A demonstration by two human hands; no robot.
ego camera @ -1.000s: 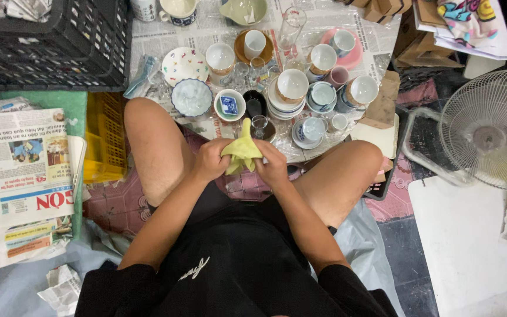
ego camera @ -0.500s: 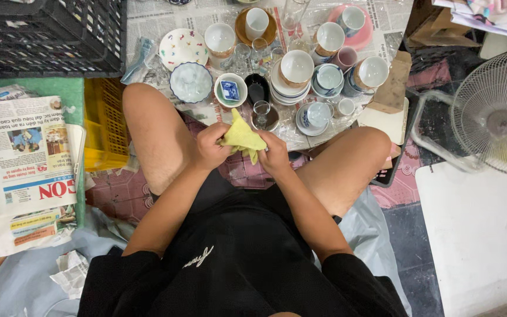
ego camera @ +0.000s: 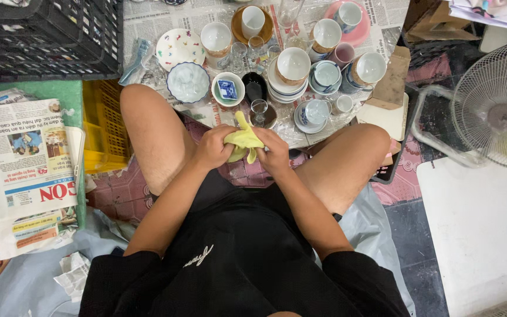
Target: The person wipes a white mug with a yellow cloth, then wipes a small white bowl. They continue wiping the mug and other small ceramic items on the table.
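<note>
Both forearms angled inward, left hand [ego camera: 213, 148] and right hand [ego camera: 275, 151] closed, fingers curled, close together

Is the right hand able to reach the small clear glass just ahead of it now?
Probably yes. The small clear glass stands just beyond the right hand with nothing between them, but both hands grip the yellow cloth, so it must let go first.
</note>
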